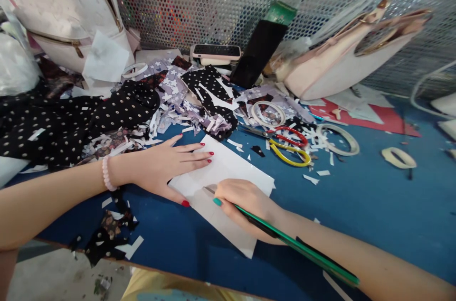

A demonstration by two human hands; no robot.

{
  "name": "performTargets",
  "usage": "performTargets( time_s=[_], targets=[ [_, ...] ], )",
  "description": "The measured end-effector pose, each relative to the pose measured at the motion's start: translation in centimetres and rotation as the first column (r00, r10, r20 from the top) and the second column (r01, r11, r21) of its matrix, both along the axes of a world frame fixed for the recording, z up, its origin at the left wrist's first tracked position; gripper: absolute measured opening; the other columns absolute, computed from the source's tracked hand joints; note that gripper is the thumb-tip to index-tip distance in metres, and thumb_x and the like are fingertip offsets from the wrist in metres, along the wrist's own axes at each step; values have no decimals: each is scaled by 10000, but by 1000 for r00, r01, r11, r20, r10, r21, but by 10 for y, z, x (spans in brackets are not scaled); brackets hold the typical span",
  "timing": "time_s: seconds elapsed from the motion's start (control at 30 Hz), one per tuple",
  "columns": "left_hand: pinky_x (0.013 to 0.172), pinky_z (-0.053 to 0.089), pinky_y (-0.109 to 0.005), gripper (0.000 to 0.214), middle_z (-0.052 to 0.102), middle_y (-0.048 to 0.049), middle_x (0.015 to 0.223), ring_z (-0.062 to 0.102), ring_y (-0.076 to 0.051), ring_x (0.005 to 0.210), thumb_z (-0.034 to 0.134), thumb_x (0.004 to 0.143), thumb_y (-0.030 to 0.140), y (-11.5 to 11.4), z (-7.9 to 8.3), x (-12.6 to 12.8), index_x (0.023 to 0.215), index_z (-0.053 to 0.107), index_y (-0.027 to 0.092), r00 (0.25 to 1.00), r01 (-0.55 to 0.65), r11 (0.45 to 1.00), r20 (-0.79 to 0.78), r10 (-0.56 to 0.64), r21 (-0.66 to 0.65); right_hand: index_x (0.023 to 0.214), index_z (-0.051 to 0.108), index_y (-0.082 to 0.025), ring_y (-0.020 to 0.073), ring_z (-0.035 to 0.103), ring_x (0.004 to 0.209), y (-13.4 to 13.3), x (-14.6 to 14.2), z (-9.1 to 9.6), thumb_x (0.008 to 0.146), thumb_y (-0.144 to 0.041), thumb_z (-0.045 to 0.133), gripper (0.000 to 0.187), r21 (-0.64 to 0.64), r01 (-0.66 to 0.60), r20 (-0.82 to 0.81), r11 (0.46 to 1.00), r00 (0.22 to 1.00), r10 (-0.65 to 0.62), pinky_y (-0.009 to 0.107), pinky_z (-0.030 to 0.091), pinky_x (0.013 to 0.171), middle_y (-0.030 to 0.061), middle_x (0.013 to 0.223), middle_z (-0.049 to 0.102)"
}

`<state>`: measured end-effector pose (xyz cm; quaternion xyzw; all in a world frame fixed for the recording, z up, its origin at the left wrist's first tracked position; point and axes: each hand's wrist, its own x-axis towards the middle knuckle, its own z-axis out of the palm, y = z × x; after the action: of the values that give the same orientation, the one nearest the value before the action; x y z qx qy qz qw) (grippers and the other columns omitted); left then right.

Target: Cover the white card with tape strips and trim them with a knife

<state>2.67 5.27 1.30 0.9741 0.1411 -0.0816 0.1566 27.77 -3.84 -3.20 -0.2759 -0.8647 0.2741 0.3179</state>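
A white sheet of paper [228, 163] lies at an angle on the blue table in front of me. My left hand [171, 161] rests flat across its upper left part, fingers spread, with a pink bead bracelet at the wrist. Closed around a green utility knife [302, 248] is my right hand [245, 206], over the middle of the sheet. The knife's thin blade tip points left at the paper, and its long handle slants back along my forearm. Beyond the paper lie scissors [292, 151] with one red and one yellow handle.
Scraps of dotted black fabric [124, 101] and paper strips cover the far left. Tape rolls [338, 139] sit right of the scissors. Behind stand a white backpack [64, 6], a phone [217, 51], a green-labelled bottle [281, 12] and a pale handbag [342, 61], against a perforated metal panel [199, 2].
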Motion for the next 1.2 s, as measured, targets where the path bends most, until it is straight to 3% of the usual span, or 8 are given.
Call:
performTargets(
  time_s=[0.27,0.47,0.6,1.2],
  targets=[
    [1349,62,-626,1008,330,-175,1738,249,-395,1649,669,962,705,1,-3,-2,1710,267,161,1000,-2,1000,-28,2,9,888,400,-268,160,472,615,-9,16,7,1064,-140,330,229,13,-80,-30,997,996,81,277,391,616,-28,707,521],
    [1340,44,-657,997,362,-181,1726,243,-404,1649,673,961,702,3,-4,-4,1711,269,184,1000,-2,1000,-3,2,-19,913,463,-254,171,542,684,-15,33,25,1049,-94,366,231,-38,-102,115,994,988,105,275,431,653,0,754,590],
    [1337,43,-660,1003,338,-183,1734,214,-413,1655,661,967,705,5,-5,-6,1719,243,189,1000,5,1000,-5,-5,-26,927,490,-247,174,547,677,-21,43,31,1052,-98,374,227,-39,-119,126,992,984,123,273,431,636,6,749,600],
    [1326,-6,-691,987,315,-197,1739,204,-412,1658,666,983,658,7,-4,-8,1723,217,183,1000,9,1000,-15,-9,-20,925,499,-242,170,499,697,-56,76,25,1092,-139,362,240,-61,-64,157,996,985,73,283,403,646,5,761,567]
  ],
)
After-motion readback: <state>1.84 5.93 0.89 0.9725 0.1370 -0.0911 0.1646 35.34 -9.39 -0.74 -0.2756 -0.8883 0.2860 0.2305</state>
